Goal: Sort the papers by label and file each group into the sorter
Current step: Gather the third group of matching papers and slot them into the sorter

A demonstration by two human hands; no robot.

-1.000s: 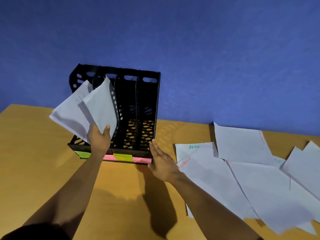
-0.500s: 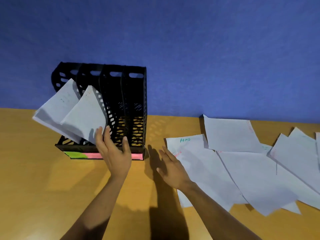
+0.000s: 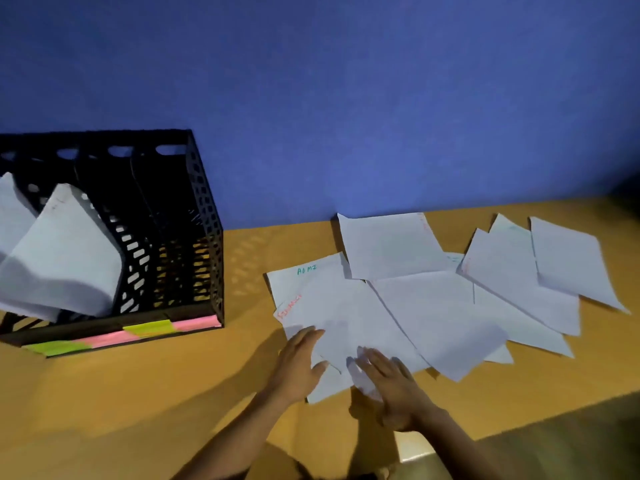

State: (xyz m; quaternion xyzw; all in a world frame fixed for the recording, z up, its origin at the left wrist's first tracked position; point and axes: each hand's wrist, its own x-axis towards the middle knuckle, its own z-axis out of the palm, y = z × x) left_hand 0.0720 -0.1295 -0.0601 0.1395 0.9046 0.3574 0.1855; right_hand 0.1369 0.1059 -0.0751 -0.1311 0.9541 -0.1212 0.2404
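A black mesh sorter (image 3: 204,237) stands at the left with green and pink labels along its front base. Two groups of white papers (image 3: 65,251) lean out of its left slots. Several loose white papers (image 3: 433,306) lie spread on the table at the right. The nearest sheet (image 3: 346,317) carries a red label, and a sheet with a green label (image 3: 304,275) lies under it. My left hand (image 3: 301,362) rests flat on the nearest sheet's left edge. My right hand (image 3: 388,382) has its fingers spread at that sheet's near corner, which curls up against them.
The wooden table (image 3: 138,393) meets a blue wall (image 3: 346,116) behind the sorter and papers. More sheets (image 3: 571,261) overlap toward the far right. The table's near edge runs diagonally at the lower right.
My left hand let go of the papers in the sorter and swung right to the loose sheets. My right hand moved onto the nearest sheet. The view shifted right.
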